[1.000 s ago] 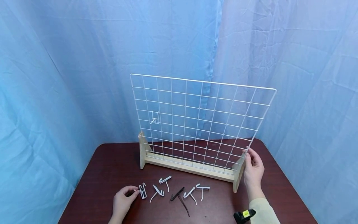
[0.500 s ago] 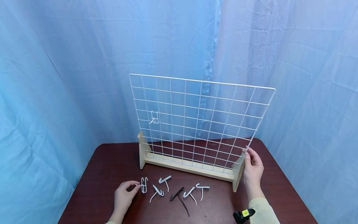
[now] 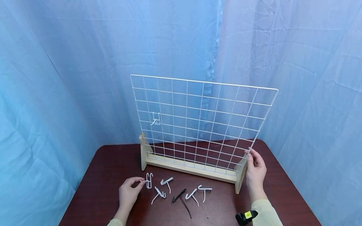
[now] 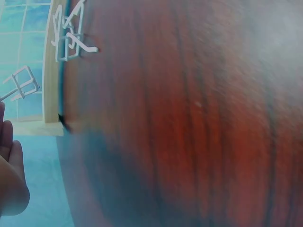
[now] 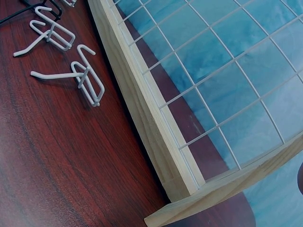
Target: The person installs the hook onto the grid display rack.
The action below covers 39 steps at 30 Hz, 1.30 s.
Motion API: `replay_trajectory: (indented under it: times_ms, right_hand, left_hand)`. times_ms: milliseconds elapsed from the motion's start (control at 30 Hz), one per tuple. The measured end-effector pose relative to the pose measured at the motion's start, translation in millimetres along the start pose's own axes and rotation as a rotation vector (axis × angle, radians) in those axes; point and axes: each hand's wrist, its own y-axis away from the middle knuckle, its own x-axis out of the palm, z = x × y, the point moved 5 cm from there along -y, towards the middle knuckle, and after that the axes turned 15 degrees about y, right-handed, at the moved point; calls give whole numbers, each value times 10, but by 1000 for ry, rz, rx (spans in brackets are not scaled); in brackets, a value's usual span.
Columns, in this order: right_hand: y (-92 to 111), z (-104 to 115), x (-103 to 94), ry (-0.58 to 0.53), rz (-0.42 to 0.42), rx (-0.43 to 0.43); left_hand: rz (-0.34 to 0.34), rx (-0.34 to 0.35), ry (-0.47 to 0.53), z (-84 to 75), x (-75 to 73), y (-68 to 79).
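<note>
My left hand [image 3: 129,191] pinches the prong of a white wire hook [image 3: 149,183] between thumb and fingertips. That hook is upright above the table, its two bent ends pointing up. In the left wrist view, the same hook [image 4: 19,88] shows near the fingers. My right hand [image 3: 255,172] holds the right edge of a white wire grid panel [image 3: 203,82], just where it meets the wooden stand [image 3: 192,172]. Another white hook [image 3: 156,121] hangs on the grid's left part. Only a sliver of the right hand shows in the right wrist view.
Several white hooks [image 3: 205,189] and one black hook [image 3: 179,196] lie in front of the stand on the dark red-brown table [image 3: 113,166]. Blue curtains [image 3: 113,62] surround the table at the back and sides.
My left hand has moved forward and slightly right with the white hook, which has come closer to the stand. The right hand keeps its hold, and the grid has barely shifted.
</note>
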Motion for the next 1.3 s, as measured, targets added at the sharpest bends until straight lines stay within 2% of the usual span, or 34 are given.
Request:
replay_trajectory:
  times_ms: [267,867,1133,1300]
  right_hand:
    - [1,0,0,-7,1,-10]
    - [-7,-10,3,-1,2,8]
    - [-6,-8,3,-25,-4,-2]
    - [5,-8,-1,-26,-7,6]
  left_hand:
    - [-24,-2,16,-137,97,-97]
    - [-43,83,88,-541,280,-295]
    - [-86,171,88,-722,338,-400]
    - [-117,208,128,-855,382,-469]
